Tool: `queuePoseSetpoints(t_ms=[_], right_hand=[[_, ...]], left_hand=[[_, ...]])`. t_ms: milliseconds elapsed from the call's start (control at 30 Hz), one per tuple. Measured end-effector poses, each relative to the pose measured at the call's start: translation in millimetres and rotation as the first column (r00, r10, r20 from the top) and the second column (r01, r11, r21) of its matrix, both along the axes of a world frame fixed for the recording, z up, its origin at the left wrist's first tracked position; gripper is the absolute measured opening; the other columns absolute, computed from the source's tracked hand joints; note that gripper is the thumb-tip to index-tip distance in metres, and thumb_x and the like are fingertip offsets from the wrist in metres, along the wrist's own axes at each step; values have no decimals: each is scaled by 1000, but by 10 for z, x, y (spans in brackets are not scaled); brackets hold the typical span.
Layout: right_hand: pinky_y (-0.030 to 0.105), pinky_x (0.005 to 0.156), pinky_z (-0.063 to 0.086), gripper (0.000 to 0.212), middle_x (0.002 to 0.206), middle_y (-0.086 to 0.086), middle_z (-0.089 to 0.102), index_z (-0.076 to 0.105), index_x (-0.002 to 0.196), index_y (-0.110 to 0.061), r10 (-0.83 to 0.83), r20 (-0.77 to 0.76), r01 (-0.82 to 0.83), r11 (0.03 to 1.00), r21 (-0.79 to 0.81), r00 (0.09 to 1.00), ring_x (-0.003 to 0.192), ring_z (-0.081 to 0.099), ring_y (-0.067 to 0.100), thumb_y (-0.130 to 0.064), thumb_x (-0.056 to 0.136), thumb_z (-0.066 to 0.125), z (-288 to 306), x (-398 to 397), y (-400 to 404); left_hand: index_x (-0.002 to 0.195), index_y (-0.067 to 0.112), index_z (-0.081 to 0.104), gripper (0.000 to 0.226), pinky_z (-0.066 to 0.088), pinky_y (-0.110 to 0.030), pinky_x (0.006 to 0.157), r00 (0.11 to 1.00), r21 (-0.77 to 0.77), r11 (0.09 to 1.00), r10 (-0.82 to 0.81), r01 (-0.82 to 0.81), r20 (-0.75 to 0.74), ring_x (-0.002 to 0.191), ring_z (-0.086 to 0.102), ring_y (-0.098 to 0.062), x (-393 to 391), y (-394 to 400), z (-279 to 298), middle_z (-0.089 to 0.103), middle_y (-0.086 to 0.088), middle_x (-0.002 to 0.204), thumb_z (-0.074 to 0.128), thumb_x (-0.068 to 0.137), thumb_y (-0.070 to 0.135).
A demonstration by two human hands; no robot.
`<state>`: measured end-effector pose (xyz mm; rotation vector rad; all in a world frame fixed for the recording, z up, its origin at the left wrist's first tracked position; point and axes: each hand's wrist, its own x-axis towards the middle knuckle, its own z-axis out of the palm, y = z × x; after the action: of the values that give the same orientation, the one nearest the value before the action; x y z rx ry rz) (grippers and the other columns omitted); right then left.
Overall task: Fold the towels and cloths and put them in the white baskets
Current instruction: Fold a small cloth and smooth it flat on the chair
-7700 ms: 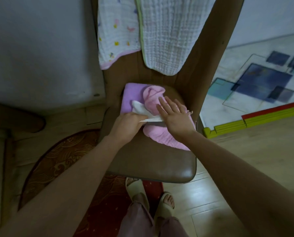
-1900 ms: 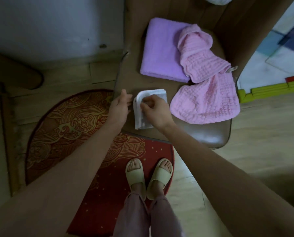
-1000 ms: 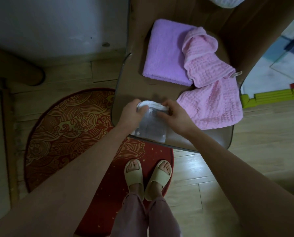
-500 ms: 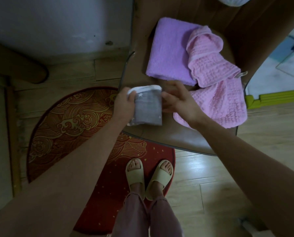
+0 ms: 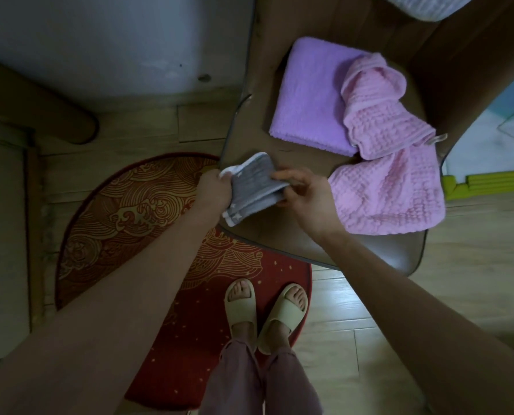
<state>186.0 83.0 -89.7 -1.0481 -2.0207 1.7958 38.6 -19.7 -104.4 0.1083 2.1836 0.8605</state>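
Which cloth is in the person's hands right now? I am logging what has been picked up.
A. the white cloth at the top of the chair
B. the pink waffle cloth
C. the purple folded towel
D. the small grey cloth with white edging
D: the left hand and right hand both grip the small grey cloth above the chair seat.

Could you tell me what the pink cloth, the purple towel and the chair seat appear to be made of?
The crumpled pink cloth looks like soft waffle-weave cotton, from its puckered grid. The folded purple towel seems plush terry or microfibre, with a fuzzy matte nap. The brown chair seat looks like smooth leather or vinyl, given its faint sheen.
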Motion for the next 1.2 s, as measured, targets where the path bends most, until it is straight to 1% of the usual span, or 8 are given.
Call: queuePoseSetpoints(t_ms=[100, 233, 333, 467, 667, 833, 1000, 1200], right_hand=[[25, 92, 53, 40, 123, 9, 63, 73, 103, -9, 16, 50, -21, 994, 104, 999, 113, 61, 20, 12, 84, 46, -11, 49, 26], [7, 103, 33, 45, 131, 10, 60, 72, 111, -9, 136, 132, -156, 975, 160, 982, 121, 51, 9, 3, 80, 41, -28, 191, -41], [15, 105, 38, 48, 134, 6, 58, 71, 112, -10, 125, 142, -145, 979, 143, 982, 124, 53, 14, -6, 77, 38, -11, 212, -75], [14, 96, 37, 48, 135, 6, 54, 62, 124, -10, 63, 171, -129, 903, 410, 983, 120, 54, 19, -13, 83, 38, 11, 82, -67], [42, 119, 20, 57, 156, 18, 27, 33, 148, -3, 96, 331, -298, 709, 639, 939, 146, 23, 29, -15, 94, 45, -349, -339, -264], [40, 122, 5, 64, 160, 14, 16, 20, 153, -3, 19, 485, -391, 620, 680, 874, 149, 11, 23, -39, 101, 33, -680, -495, -232], [42, 122, 5, 68, 161, 13, 13, 17, 153, -4, 60, 583, -522, 527, 671, 810, 150, 9, 22, -48, 101, 22, -775, -431, -175], [38, 119, -7, 75, 163, 7, 3, 11, 155, -13, 227, 625, -612, 602, 513, 747, 150, -1, 16, -54, 92, 8, -500, -413, -69]], left_hand=[[108, -4, 56, 30, 33, -24, 69, 959, 13, 996, -85, 92, -272, 89, 51, -19, 38, -33, -20, 54, -8, 96, 37, 104, 19], [107, -2, 54, 27, 26, -18, 61, 891, 101, 982, -101, 161, -443, 81, 49, -16, 25, -20, -20, 53, -6, 90, 37, 104, 19], [110, 2, 55, 26, 31, -20, 65, 840, 148, 939, -197, 310, -506, 82, 53, -15, -33, 37, -40, 57, -3, 91, 40, 104, 23], [115, 8, 55, 28, 40, -28, 71, 781, 161, 885, -284, 437, -557, 89, 59, -18, -211, 165, -95, 61, -2, 98, 44, 102, 30], [146, 11, 37, 49, 35, -35, 103, 558, -93, 855, -411, 511, -720, 133, 39, -28, -199, -17, -289, 36, -14, 150, 40, 101, 30], [153, 13, 19, 56, 15, -45, 119, 281, -396, 626, -710, 672, -646, 148, 9, -30, -255, -178, -507, 12, -11, 161, 23, 102, 36], [155, 15, 10, 61, 12, -46, 121, 299, -384, 567, -768, 729, -566, 149, 1, -30, -323, -218, -634, 1, -9, 162, 18, 102, 43], [155, 18, 3, 76, 6, -45, 120, 361, -369, 520, -832, 770, -421, 149, -4, -26, -388, -226, -449, -9, -4, 162, 10, 93, 62]])
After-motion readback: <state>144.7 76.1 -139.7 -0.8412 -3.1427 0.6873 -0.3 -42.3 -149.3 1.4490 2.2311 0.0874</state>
